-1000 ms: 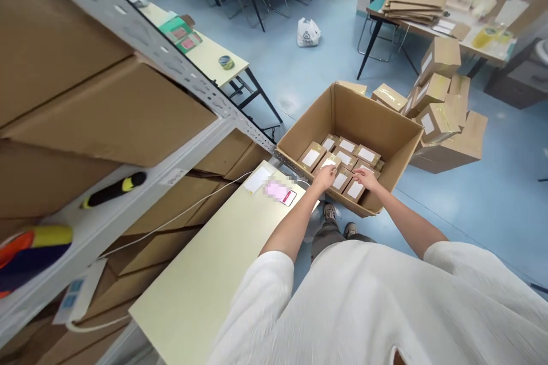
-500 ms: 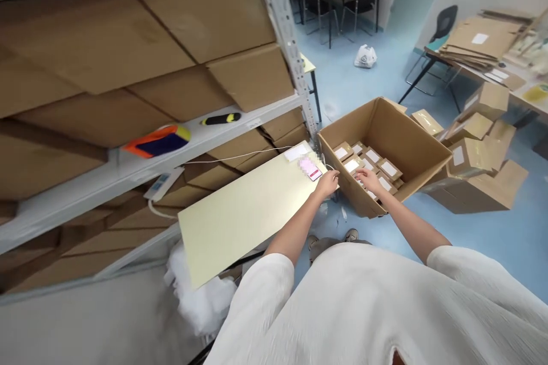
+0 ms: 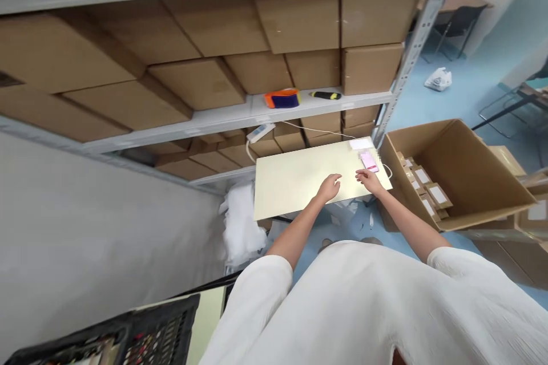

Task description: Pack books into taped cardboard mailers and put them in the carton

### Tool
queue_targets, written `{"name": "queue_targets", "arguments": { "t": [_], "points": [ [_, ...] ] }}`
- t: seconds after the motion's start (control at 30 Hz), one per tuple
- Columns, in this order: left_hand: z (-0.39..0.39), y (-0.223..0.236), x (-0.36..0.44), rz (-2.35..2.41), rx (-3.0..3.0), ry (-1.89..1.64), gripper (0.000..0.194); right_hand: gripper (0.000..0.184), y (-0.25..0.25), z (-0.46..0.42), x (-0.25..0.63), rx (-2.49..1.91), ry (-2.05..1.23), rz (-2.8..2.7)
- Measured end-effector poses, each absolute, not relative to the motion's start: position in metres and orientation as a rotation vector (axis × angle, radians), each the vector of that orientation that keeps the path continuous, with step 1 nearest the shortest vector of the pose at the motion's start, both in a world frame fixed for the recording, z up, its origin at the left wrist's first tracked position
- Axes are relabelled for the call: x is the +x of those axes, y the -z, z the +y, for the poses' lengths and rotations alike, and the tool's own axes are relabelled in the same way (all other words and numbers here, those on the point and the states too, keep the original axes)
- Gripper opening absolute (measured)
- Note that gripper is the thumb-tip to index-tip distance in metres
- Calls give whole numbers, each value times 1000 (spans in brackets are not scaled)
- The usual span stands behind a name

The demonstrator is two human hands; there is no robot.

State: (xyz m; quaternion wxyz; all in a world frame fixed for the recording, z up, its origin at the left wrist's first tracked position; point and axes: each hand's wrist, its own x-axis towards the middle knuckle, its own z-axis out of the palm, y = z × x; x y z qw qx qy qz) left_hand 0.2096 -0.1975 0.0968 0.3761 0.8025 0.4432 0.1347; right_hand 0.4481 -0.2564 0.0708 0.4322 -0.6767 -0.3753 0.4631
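Observation:
Over the pale yellow tabletop (image 3: 295, 177), my left hand (image 3: 329, 187) hovers near the front edge, fingers and thumb apart, holding nothing. To its right my right hand (image 3: 368, 179) is also open and bare, its fingers loosely bent just in front of a phone (image 3: 370, 166) with a pink screen. Behind the phone lies a flat white item (image 3: 361, 143). At the right, on the floor, stands a large open cardboard box (image 3: 475, 165) with several small labelled cartons (image 3: 438, 194) along its left side.
Brown cartons (image 3: 297, 14) fill the metal shelving (image 3: 222, 121) behind the table. An orange and blue object (image 3: 282, 98) and a black-yellow tool (image 3: 325, 95) lie on a shelf, above a power strip (image 3: 261, 133). A black crate (image 3: 162, 331) sits lower left, white wrapping (image 3: 242, 228) beside the table.
My view has swung left, so the shelving and tabletop are now more central. My hands have gone from the large box's near rim and inside to above the tabletop.

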Motion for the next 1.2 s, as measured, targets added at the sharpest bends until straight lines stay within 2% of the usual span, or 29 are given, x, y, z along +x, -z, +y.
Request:
{"name": "queue_targets", "arguments": {
  "t": [0.3,0.57,0.93,1.2],
  "points": [
    [-224,-99,39,1563,1800,-569,45,28,-71,-189,279,-1510,-1426,-1399],
    [-314,-102,-73,2079,1362,-818,44,27,-70,-155,122,-1183,-1719,-1895],
    [-476,-115,-147,2486,855,-1025,44,29,-71,-240,-62,-621,-1919,-2340],
    [-566,-127,-238,2648,750,-1176,45,25,-96,-325,-184,-272,-1805,-2506]
  ]
}}
